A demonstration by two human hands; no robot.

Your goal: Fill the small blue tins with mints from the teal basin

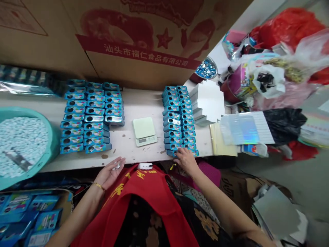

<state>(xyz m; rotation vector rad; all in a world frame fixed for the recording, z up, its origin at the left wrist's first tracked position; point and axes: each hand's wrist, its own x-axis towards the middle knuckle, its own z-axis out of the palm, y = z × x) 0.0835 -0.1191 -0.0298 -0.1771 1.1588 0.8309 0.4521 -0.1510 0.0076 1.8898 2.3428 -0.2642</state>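
Observation:
My left hand (111,172) is turned palm up at the table's front edge, its fingers loosely curled around a few small white pieces (117,166). My right hand (187,160) is at the near end of the right-hand rows of small blue boxes (172,127), its fingers closed on a front blue box (173,153). Between the hands, farther back, a pale green digital scale (144,128) lies with nothing on its plate. More blue boxes (95,127) stand in three columns to the left of the scale.
A turquoise basin (52,137) full of white pieces, with a metal scoop (19,159) in it, stands at the left. A large cardboard carton (144,73) walls off the back. Stacked white card (210,101) and a metal bowl (215,67) are at the right.

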